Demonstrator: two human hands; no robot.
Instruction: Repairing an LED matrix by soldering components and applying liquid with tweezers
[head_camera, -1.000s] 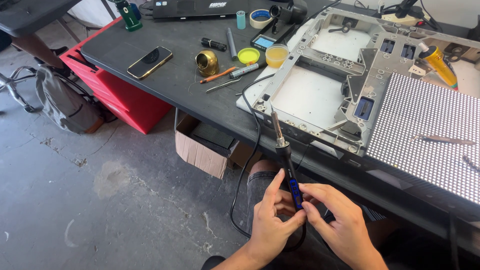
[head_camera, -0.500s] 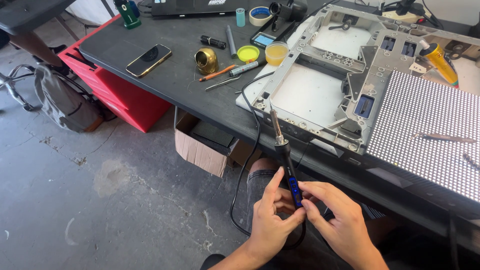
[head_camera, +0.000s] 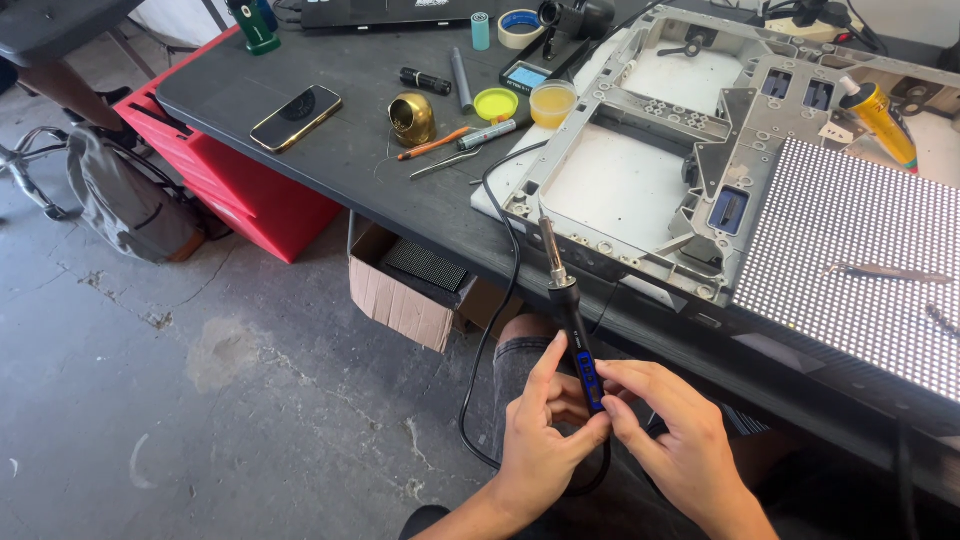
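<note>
Below a black table (head_camera: 330, 150) carrying a grey metal frame (head_camera: 640, 180), the left hand (head_camera: 540, 440) grips a soldering iron (head_camera: 572, 320) tip-up while right hand (head_camera: 680, 440) fingers pinch its blue handle, so a slip might burn fingers or the cable (head_camera: 490, 330).

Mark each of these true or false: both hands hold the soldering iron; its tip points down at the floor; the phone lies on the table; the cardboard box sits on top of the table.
1. Both hands hold the soldering iron. True: the left hand and right hand grip its handle.
2. Its tip points down at the floor. False: it points up toward the metal frame.
3. The phone lies on the table. True.
4. The cardboard box sits on top of the table. False: it stands on the floor beneath the table edge.
</note>
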